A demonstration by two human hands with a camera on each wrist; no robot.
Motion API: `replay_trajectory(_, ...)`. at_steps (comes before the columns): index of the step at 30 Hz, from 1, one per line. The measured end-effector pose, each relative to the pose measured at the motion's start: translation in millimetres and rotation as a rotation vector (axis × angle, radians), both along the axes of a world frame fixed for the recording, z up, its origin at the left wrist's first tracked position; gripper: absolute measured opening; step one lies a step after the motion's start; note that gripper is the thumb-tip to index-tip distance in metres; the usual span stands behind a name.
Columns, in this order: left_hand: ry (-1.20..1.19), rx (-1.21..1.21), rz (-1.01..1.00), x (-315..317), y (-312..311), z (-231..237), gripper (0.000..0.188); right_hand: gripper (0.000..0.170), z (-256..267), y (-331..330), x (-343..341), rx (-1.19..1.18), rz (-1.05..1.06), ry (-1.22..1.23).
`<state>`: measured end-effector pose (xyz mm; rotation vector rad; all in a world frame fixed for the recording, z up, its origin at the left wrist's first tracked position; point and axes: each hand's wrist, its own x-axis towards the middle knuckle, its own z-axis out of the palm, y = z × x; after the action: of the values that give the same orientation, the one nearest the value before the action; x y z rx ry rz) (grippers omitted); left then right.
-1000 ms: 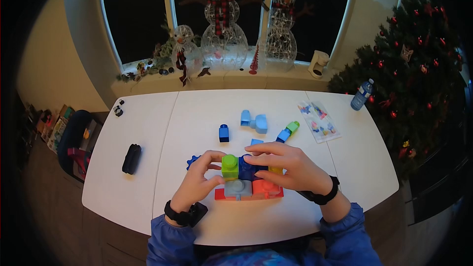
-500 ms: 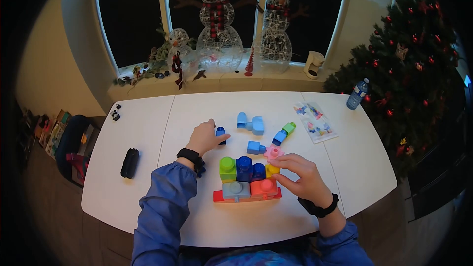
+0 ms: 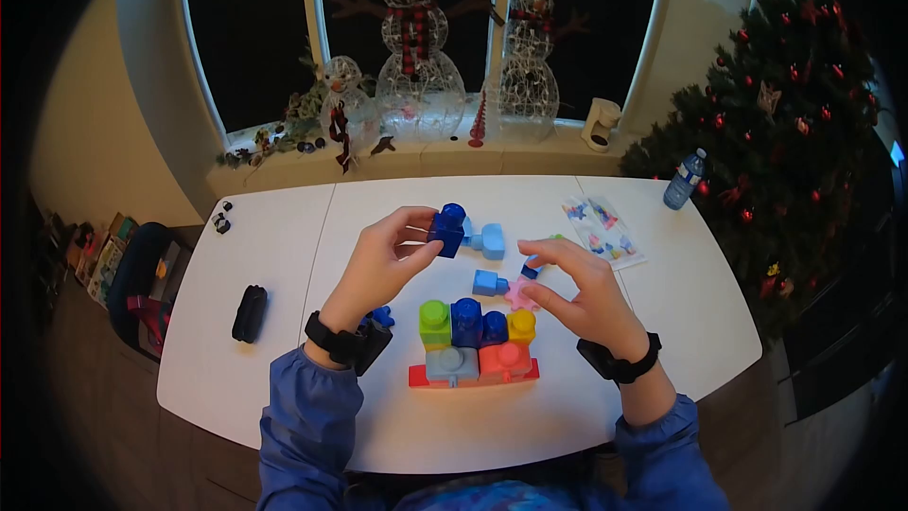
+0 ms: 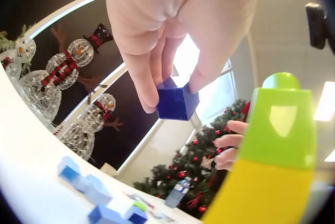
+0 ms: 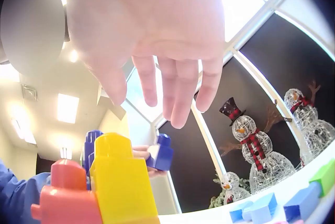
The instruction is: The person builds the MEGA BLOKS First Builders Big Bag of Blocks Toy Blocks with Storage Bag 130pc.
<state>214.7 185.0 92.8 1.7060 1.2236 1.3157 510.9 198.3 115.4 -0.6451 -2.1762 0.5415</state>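
My left hand (image 3: 386, 251) pinches a dark blue building block (image 3: 447, 230) between thumb and fingers, raised off the table with its stud upward. In the left wrist view the same block (image 4: 178, 102) shows its flat side between the fingertips. My right hand (image 3: 588, 295), fingers spread and holding nothing, hovers right of a block structure. That structure has a lime green block (image 3: 435, 324), two dark blue blocks (image 3: 466, 322) and a yellow block (image 3: 521, 325) along the top. Below them sit a grey block (image 3: 452, 364) and a coral block (image 3: 505, 361) on a red base (image 3: 417, 377).
Beyond the structure lie joined light blue blocks (image 3: 487, 240), another light blue block (image 3: 489, 283) and a pink gear piece (image 3: 521, 294). A blue gear (image 3: 382, 316) is by my left wrist. A black case (image 3: 250, 313), a picture sheet (image 3: 605, 232) and a water bottle (image 3: 685, 180) stand farther out.
My left hand left the structure, reached to the dark blue block on the table and lifted it toward the middle. The right hand drew off the yellow block and moved slightly away.
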Motion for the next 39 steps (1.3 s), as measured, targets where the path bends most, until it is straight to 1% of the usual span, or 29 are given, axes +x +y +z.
replay_trajectory(1, -0.037, -0.043, -0.042, 4.2, -8.3, 8.4, 0.042, 0.049, 5.2, 1.8, -8.1, 0.002, 0.000, 0.022)
replay_trajectory(3, -0.076, 0.008, -0.111, 13.2, -16.3, 12.8, 0.042, 0.057, 12.1, 7.0, -23.4, 0.003, 0.031, 0.056)
replay_trajectory(6, -0.087, 0.028, -0.176, 21.0, -25.1, 17.9, 0.044, 0.058, 14.4, 10.4, -41.6, -0.057, 0.111, 0.112)
replay_trajectory(9, -0.058, 0.048, -0.184, 24.1, -30.6, 21.7, 0.048, 0.055, 15.1, 12.1, -48.2, -0.018, 0.143, 0.099)
replay_trajectory(14, -0.003, 0.038, -0.175, 17.4, -52.0, 23.5, 0.060, 0.051, 8.6, 2.7, -30.4, -0.073, 0.066, 0.169)
replay_trajectory(15, -0.016, -0.013, -0.189, 13.3, -56.1, 18.7, 0.063, 0.050, 6.8, 0.0, -24.3, -0.085, 0.058, 0.179)
replay_trajectory(18, 0.112, -0.039, -0.174, 12.1, -71.6, 9.1, 0.066, 0.050, 1.3, -12.1, -6.4, -0.110, 0.062, 0.052)
replay_trajectory(22, 0.110, 0.023, -0.155, 15.1, -74.7, -12.7, 0.057, 0.048, -5.9, -22.7, -3.5, -0.136, 0.109, -0.012)
replay_trajectory(25, 0.116, -0.031, -0.147, 16.1, -74.2, -18.0, 0.049, 0.047, -20.3, -21.8, -8.2, -0.110, 0.138, -0.002)
replay_trajectory(28, 0.112, -0.014, -0.121, 19.0, -74.8, -18.5, 0.047, 0.047, -31.3, -19.7, -10.7, -0.016, 0.133, -0.002)
replay_trajectory(31, 0.109, 0.012, -0.117, 20.0, -74.8, -22.1, 0.047, 0.047, -32.5, -20.7, -12.2, -0.012, 0.132, 0.015)
replay_trajectory(34, 0.091, 0.010, -0.115, 21.1, -74.9, -24.0, 0.046, 0.044, -21.8, -14.9, -7.2, -0.065, 0.198, -0.065)
replay_trajectory(37, 0.095, -0.012, -0.118, 19.5, -75.4, -27.2, 0.050, 0.040, -19.2, 10.7, 2.3, -0.325, 0.160, 0.046)
replay_trajectory(39, 0.088, -0.065, -0.115, 22.3, -78.7, -24.8, 0.059, 0.040, -19.8, 41.8, 9.9, -0.225, -0.029, -0.074)
